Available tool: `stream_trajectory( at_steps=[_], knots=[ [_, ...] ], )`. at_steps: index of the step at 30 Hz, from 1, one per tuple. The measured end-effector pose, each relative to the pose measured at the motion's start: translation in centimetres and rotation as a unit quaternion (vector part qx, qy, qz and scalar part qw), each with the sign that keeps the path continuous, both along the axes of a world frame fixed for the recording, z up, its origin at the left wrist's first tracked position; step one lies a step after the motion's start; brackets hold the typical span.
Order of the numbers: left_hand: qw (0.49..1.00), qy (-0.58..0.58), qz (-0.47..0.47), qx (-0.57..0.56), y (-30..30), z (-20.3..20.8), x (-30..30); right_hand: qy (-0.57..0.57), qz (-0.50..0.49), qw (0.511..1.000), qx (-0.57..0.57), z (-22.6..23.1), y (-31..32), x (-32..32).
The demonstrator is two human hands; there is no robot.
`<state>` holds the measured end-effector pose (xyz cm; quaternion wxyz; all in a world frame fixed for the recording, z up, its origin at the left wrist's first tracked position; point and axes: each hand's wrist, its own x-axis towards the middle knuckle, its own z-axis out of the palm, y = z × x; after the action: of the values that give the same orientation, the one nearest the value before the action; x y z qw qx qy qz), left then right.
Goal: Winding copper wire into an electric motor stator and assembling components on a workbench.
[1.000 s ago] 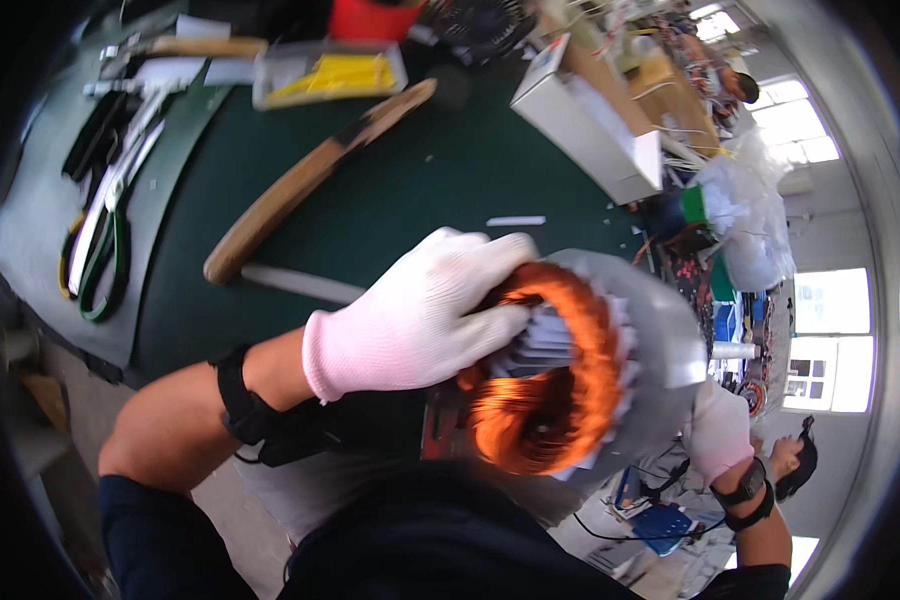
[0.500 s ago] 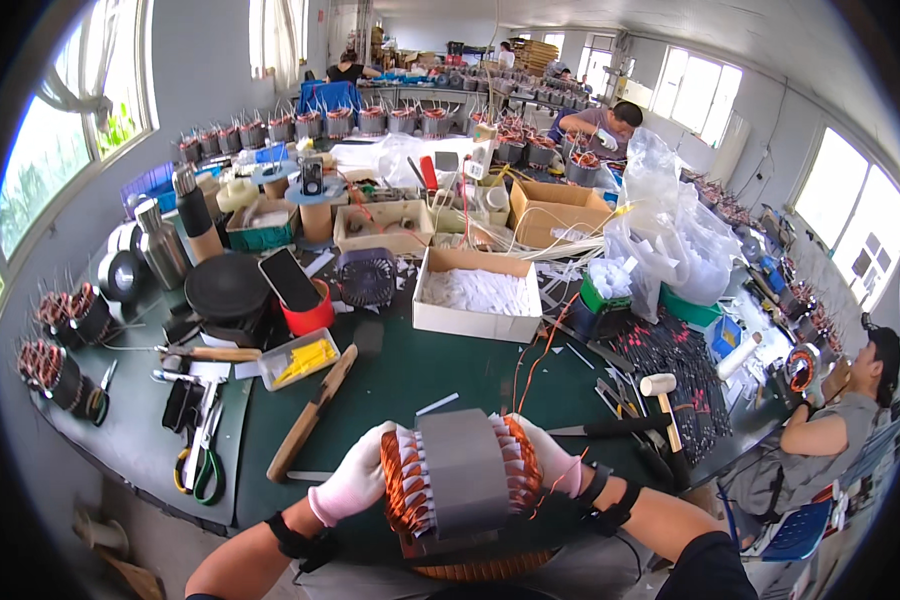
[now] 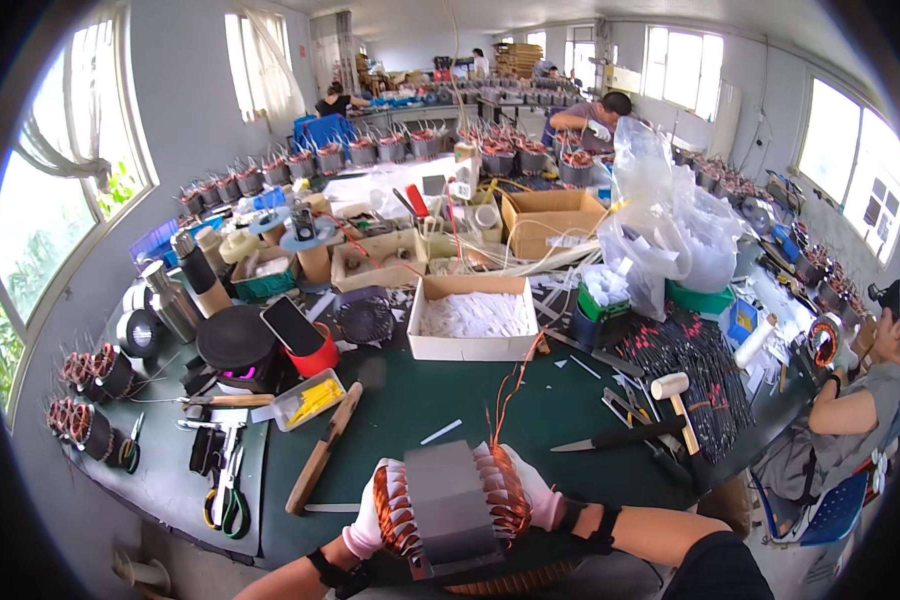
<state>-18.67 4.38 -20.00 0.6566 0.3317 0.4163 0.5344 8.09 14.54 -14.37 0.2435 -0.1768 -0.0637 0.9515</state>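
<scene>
A motor stator (image 3: 452, 502) with a smooth grey core and orange copper windings bulging at both ends is held up at the table's near edge. My left hand (image 3: 367, 512), in a white glove, is closed round its left winding end. On the other end my right hand (image 3: 536, 488), gloved too, grips the copper coils; the stator hides most of its fingers. White insulation tabs line the windings. Orange lead wires (image 3: 510, 392) rise from the right end toward a white box of paper slips (image 3: 473, 345).
A wooden-handled knife (image 3: 325, 450) lies left of the stator, a black-handled knife (image 3: 620, 437) to its right. Scissors (image 3: 234, 505), a tray of yellow pieces (image 3: 310, 400) and a mallet (image 3: 674, 392) lie around. A co-worker (image 3: 850, 400) sits at the right.
The whole view has shifted, and the stator sits slightly lower in it, with its core tilted a little. Both hands keep their hold on its ends.
</scene>
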Motion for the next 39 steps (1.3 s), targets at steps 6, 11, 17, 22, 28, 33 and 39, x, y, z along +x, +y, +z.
stream_trajectory(
  at_steps=[6,11,17,22,28,33,39],
  knots=[
    [0.953,0.127,0.235,0.142,-0.2,10.2,2.2,-0.367,-0.145,0.739,0.547,2.2,1.8,1.9],
    [0.982,0.060,0.178,0.019,3.0,8.0,2.8,-0.121,-0.063,0.970,0.201,1.1,2.1,-2.3],
    [0.974,-0.021,0.225,0.005,3.9,4.9,2.1,0.023,0.033,0.999,-0.012,1.9,1.7,-2.5],
    [0.973,-0.084,0.195,-0.087,3.6,1.3,-0.3,-0.025,-0.009,0.998,0.054,2.3,-0.3,-3.2],
    [0.989,-0.027,0.138,-0.032,-0.4,7.0,1.2,-0.123,-0.133,0.945,0.273,-0.1,-2.1,-1.6],
    [0.948,0.287,0.123,0.070,-3.8,7.7,0.3,-0.366,-0.214,0.671,0.609,1.8,-4.2,1.9],
    [0.921,0.353,0.043,0.157,-2.8,8.8,1.1,-0.402,-0.103,0.613,0.673,-1.1,-2.7,1.0]
  ],
)
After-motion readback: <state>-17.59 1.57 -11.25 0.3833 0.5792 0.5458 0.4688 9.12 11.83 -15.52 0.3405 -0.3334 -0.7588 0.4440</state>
